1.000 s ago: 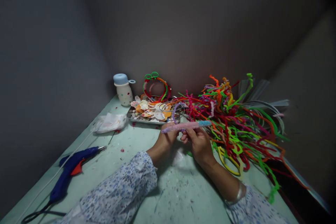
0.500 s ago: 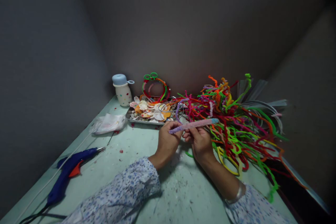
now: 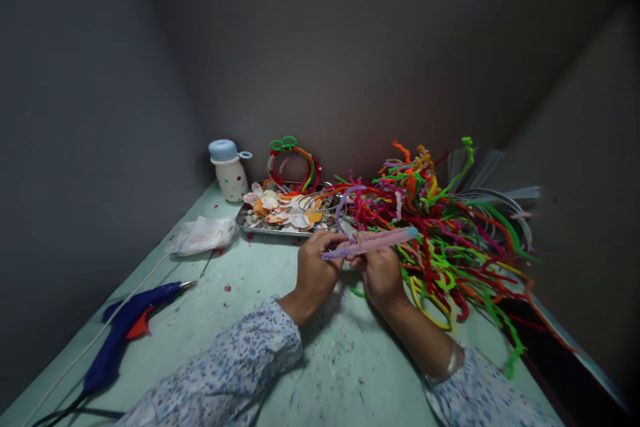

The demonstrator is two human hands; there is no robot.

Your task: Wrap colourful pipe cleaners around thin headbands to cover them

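Note:
A fuzzy strip wrapped in pink and purple, with a light blue tip, lies across both hands above the table. My left hand is closed round its purple end, near a loose purple stem that curls upward. My right hand is closed under the pink part, its fingertips close to those of my left hand. The fingertips are partly hidden behind the strip.
Behind the hands stands a metal tray of flower pieces, with a decorated headband on it. A tangled heap of fuzzy stems fills the right. On the left are a bottle, a plastic bag and a glue gun.
The strip has turned slightly between my fingers, and a second pink edge shows along it. The whole view has shifted a little, so things sit slightly further left.

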